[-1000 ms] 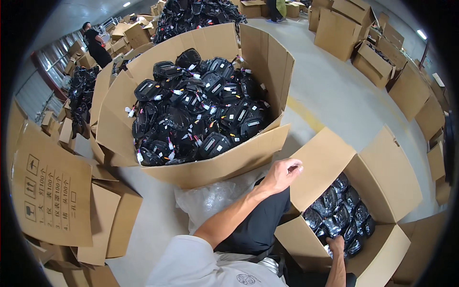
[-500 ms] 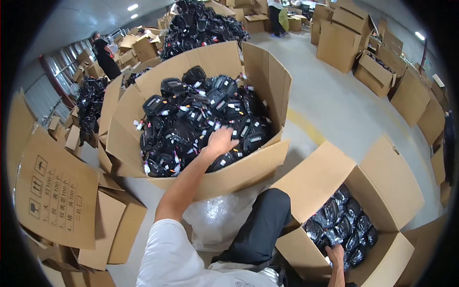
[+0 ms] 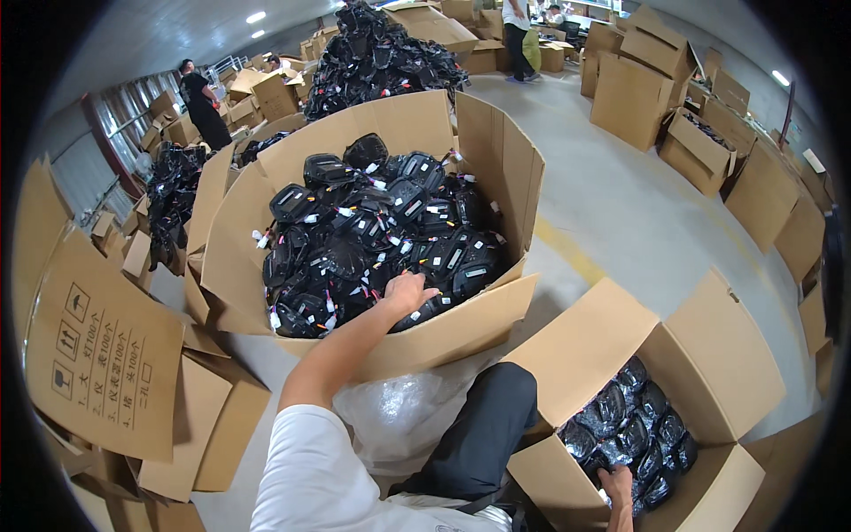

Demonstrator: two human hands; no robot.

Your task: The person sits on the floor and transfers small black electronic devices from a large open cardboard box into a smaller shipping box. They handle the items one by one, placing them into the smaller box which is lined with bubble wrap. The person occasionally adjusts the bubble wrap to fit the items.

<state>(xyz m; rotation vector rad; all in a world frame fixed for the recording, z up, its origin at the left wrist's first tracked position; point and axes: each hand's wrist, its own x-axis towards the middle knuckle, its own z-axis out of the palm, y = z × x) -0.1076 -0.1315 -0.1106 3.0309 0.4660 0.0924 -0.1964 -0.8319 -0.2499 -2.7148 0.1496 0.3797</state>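
My left hand (image 3: 407, 293) reaches into the large carton (image 3: 390, 354), over its near wall. Its fingers curl down onto one of the black plastic instrument units; the fingertips are partly hidden. Heaped around it are many such black instrument units (image 3: 408, 199) with coloured wires and white connectors. On the right, my right hand (image 3: 617, 484) is down inside a smaller open carton (image 3: 581, 350). Its fingers are bent against a black unit in shiny clear wrap, close to the near left wall. Several wrapped black units (image 3: 631, 436) lie packed beside and beyond that hand.
A clear plastic bag (image 3: 390, 412) lies between the large carton and my leg (image 3: 479, 426). Flattened, printed cardboard (image 3: 106, 346) stands at left. A tall heap of black parts (image 3: 381, 58) rises behind. Two people stand farther off. More cartons (image 3: 629, 97) line the right.
My left hand has drawn slightly nearer to the large carton's front wall, its fingers less spread. My right hand stays in the smaller carton, a little lower. The whole view has shifted slightly.
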